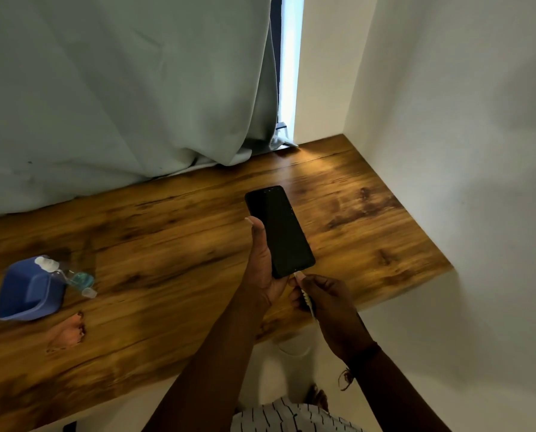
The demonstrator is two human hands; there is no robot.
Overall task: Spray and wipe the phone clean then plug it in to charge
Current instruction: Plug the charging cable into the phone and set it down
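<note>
A black phone (279, 230) with a dark screen is held above the wooden table (167, 244), screen up. My left hand (262, 260) grips it from below, thumb along its left edge. My right hand (326, 294) pinches the white charging cable (305, 296) just behind its plug, and the plug tip sits at the phone's bottom edge. I cannot tell whether the plug is seated in the port. A small clear spray bottle (70, 275) with a white cap lies on its side at the table's left.
A folded blue cloth (30, 291) lies next to the spray bottle. A grey curtain (120, 88) hangs along the table's far edge. White walls (447, 151) close the right side. The tabletop has a chipped patch (67, 333) near the front left.
</note>
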